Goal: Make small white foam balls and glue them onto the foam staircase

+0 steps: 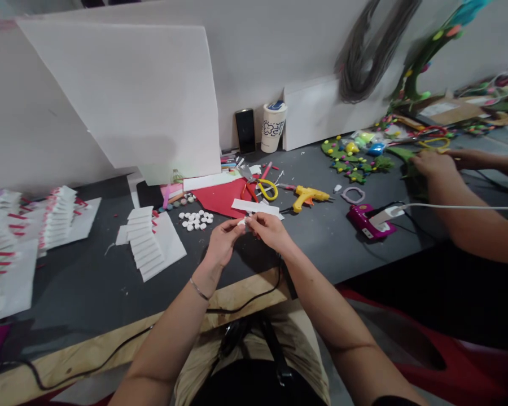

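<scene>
- pinching: left hand and right hand meet fingertip to fingertip on one small white piece; exact shape mostly hidden by fingers
- piece location: just above the dark grey, smooth tabletop, near its front edge, just right of the white discs
- white discs: small, round, matte; loose cluster, roughly fifteen, some touching so count not exact
- white strip: one, flat, straight-edged, just beyond the hands, partly over the red sheet, which is flat and angular
- stepped white stack: thin flat slats fanned like stairs on one white board; more stacks with red bars at far left
- glue gun: one, yellow plastic, orange trigger, on its side
- paper cup: one, white, dark line pattern; lettering not legible
- phone: one, dark glass, upright beside cup
- purple power block: one, glossy, white plug in it
- co-worker's hand: on green material, far right
</scene>
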`<action>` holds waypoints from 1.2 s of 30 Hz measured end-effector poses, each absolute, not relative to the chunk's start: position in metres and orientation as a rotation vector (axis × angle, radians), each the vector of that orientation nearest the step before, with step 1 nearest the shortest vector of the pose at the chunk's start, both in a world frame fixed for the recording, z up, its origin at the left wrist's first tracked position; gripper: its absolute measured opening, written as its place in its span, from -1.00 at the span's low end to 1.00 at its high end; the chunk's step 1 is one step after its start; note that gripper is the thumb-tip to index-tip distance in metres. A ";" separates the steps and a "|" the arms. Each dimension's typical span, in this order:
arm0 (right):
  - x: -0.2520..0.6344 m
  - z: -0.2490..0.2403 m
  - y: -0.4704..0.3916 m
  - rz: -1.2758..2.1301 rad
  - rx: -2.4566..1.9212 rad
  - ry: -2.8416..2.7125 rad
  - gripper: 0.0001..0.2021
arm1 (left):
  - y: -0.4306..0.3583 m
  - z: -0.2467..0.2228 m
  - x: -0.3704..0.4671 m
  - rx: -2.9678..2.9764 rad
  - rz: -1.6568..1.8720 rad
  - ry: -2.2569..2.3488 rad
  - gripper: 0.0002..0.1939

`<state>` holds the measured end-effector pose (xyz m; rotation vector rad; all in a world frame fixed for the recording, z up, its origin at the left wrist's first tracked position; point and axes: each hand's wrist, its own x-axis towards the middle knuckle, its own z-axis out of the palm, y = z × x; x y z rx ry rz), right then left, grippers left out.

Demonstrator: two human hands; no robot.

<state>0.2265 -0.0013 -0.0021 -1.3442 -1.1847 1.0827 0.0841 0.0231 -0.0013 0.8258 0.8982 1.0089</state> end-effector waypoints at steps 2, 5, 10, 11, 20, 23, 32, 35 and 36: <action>0.234 0.005 -0.006 1.000 -1.398 -1.278 -0.64 | 0.026 -0.001 0.082 0.763 1.015 0.895 -0.64; 0.254 0.021 -0.016 0.757 -1.448 -1.309 -0.76 | 0.031 0.004 0.075 0.692 1.050 0.849 -0.68; 0.304 0.038 -0.031 0.428 -1.679 -1.198 -0.71 | 0.040 0.017 0.062 0.584 1.126 0.774 -0.76; 0.315 0.037 -0.032 0.418 -1.724 -1.187 -0.69 | 0.041 0.019 0.061 0.573 1.137 0.769 -0.77; 0.352 0.015 0.008 0.339 -2.677 -1.097 -0.36 | 0.034 0.023 0.066 0.654 1.127 0.719 -0.84; 0.346 0.012 0.023 0.382 -2.727 -1.133 -0.34 | 0.033 0.022 0.067 0.663 1.130 0.734 -0.83; 0.337 0.009 0.047 0.485 -2.574 -1.079 -0.48 | 0.035 0.018 0.067 0.683 1.100 0.770 -0.74; 0.336 0.007 0.050 0.430 -2.452 -1.011 -0.43 | 0.035 0.017 0.067 0.678 1.111 0.760 -0.72; 0.336 0.007 0.050 0.418 -2.429 -1.005 -0.44 | 0.035 0.016 0.067 0.676 1.110 0.759 -0.72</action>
